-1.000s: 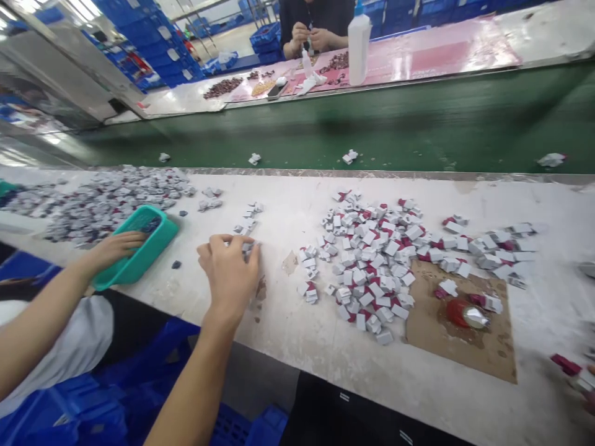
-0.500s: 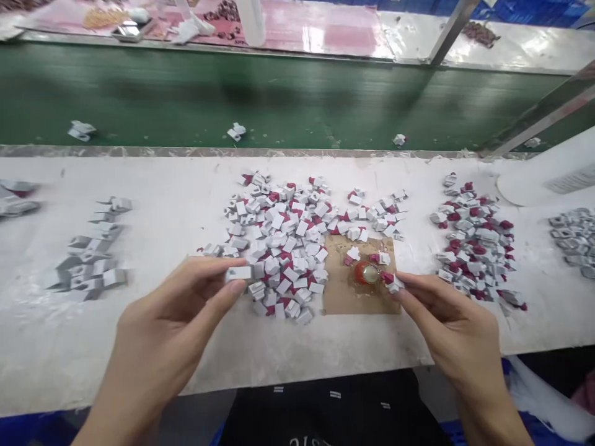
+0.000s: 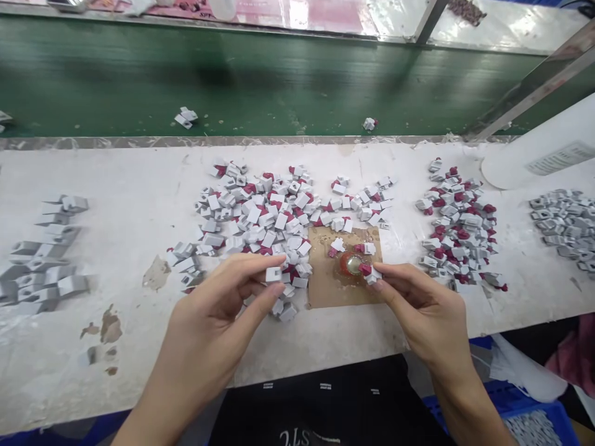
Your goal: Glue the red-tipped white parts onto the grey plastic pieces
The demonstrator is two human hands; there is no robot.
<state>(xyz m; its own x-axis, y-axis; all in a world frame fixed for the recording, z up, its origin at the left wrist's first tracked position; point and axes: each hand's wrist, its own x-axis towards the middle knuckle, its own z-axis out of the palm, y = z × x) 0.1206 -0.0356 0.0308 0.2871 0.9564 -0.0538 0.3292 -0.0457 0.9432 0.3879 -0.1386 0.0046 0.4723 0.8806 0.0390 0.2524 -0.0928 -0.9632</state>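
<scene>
Between thumb and forefinger, my left hand (image 3: 227,316) pinches a small light-grey block (image 3: 273,274) with a hole in its face, held over the near edge of a big pile of grey and dark-red parts (image 3: 255,210). My right hand (image 3: 423,303) grips a grey part with a dark-red piece (image 3: 369,272) on it, at the right rim of a small round dish (image 3: 352,264) with orange-red around it. That dish sits on a square of brown cardboard (image 3: 344,296). Two more grey-and-red parts (image 3: 365,248) lie on the cardboard behind the dish.
Another grey-and-red pile (image 3: 460,229) lies to the right, with grey parts (image 3: 564,226) beyond it. Plain grey blocks (image 3: 46,260) are at the left. A white cylinder (image 3: 539,148) leans in at right. Behind the table runs a green belt (image 3: 279,80) carrying a few parts.
My left hand has come right with its grey block, nearer the cardboard. My right hand keeps its part at the dish. The view has shifted, and parts on the belt appear further left.
</scene>
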